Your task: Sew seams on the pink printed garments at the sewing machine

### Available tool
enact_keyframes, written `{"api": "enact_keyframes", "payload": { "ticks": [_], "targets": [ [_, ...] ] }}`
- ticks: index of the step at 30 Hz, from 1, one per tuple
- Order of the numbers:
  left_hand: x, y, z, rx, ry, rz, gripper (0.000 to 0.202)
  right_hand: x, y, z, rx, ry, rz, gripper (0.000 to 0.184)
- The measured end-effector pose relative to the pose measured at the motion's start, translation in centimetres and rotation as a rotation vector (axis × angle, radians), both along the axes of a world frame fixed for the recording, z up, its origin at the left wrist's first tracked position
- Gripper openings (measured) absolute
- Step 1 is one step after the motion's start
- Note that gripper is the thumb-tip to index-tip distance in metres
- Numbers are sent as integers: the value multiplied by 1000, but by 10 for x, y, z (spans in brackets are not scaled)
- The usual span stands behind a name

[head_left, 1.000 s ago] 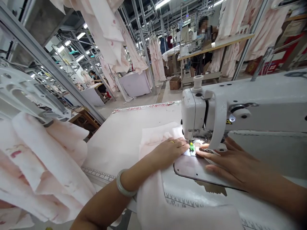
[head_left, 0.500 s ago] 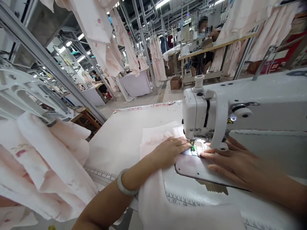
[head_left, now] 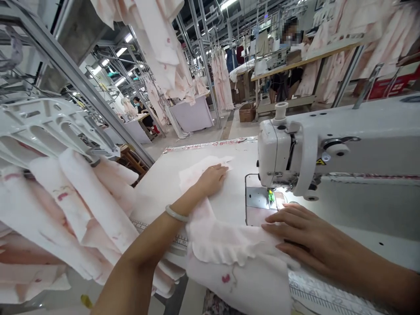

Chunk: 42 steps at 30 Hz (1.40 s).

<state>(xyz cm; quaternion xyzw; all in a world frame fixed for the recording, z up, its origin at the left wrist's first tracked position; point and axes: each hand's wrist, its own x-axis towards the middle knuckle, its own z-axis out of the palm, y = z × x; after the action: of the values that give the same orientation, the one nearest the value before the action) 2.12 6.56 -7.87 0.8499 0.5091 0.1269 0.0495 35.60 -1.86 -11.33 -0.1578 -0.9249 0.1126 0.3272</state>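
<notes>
My left hand lies on the pale pink fabric piece on the sewing table, left of the needle, its fingers stretched out together over the cloth. My right hand is open, fingers extended, just right of and in front of the presser foot. Its fingertips reach the fabric's edge by the needle plate; the underside of the hand is hidden. A gathered ruffle and a small pink flower print show where the fabric hangs over the table's near edge. The white sewing machine stands above the plate, its lamp lit.
On the left, pink printed pieces hang from a white clamp hanger. Measuring tape runs along the table's front. More garments hang from rails beyond. A co-worker sits at another table at the back right.
My left hand has moved left, away from the needle, and the fabric has shifted out from under the presser foot. My right hand has come slightly nearer. The view has turned a little left.
</notes>
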Motion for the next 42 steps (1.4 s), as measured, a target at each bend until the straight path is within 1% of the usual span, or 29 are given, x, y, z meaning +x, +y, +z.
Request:
{"api": "enact_keyframes", "payload": {
  "ticks": [2,3,5,7,8,9,10,12,14,15,18,19,20,22,23,24,25,27,29,30,32,33,34,36,38,40,42],
  "targets": [
    [9,-22,6,-15,-32,-23,37,1,3,0,41,16,-34,30],
    [16,-36,8,-35,-47,-64,33,3,5,0,47,12,-50,30],
    [34,-66,11,-116,-68,-195,27,5,7,-2,44,0,-69,30],
    [50,-92,14,-221,-53,-287,24,6,7,-3,47,0,-73,36],
    [56,-100,16,-275,-49,-293,24,6,7,-3,58,7,-75,40],
    [61,-106,18,-329,-63,-269,23,6,6,-3,73,19,-78,45],
    [65,-110,21,-388,-103,-224,22,6,6,-3,89,32,-85,50],
    [70,-110,27,-505,-259,-106,25,6,4,-3,103,46,-107,61],
    [72,-105,31,-603,-445,-5,31,8,2,-6,68,46,-144,73],
    [73,-101,32,-646,-520,26,34,10,2,-8,38,38,-167,79],
    [75,-91,26,-752,-648,56,38,17,2,-21,-41,17,-216,92],
    [76,-88,23,-782,-661,55,40,19,2,-25,-77,19,-223,92],
    [76,-86,20,-794,-660,57,41,21,2,-29,-130,27,-230,87],
    [79,-84,16,-777,-607,67,42,20,3,-35,-271,37,-257,68],
    [80,-84,16,-752,-554,72,42,18,3,-35,-326,36,-281,60],
    [81,-84,17,-720,-491,78,41,15,4,-35,-350,31,-305,55],
    [82,-85,18,-683,-423,86,41,12,4,-34,-343,26,-324,54],
    [84,-89,21,-579,-293,97,44,8,4,-30,-267,19,-338,56],
    [88,-96,21,-398,-184,94,46,6,5,-24,-171,35,-331,56],
    [89,-101,19,-289,-141,79,42,6,5,-21,-127,49,-335,55],
    [91,-111,12,-83,-84,1,27,7,5,-15,-37,83,-348,48],
    [91,-115,7,-11,-71,-55,22,7,5,-13,8,100,-348,44],
    [90,-119,1,38,-62,-116,22,8,5,-11,49,106,-339,38],
    [88,-123,-12,87,-48,-224,29,7,5,-10,107,91,-273,27],
    [85,-122,-21,99,-19,-303,36,7,7,-11,126,57,-185,21],
    [81,-118,-26,112,13,-367,40,8,9,-12,138,25,-140,20],
    [77,-113,-27,117,45,-416,41,9,12,-13,181,4,-141,24]
  ]
}}
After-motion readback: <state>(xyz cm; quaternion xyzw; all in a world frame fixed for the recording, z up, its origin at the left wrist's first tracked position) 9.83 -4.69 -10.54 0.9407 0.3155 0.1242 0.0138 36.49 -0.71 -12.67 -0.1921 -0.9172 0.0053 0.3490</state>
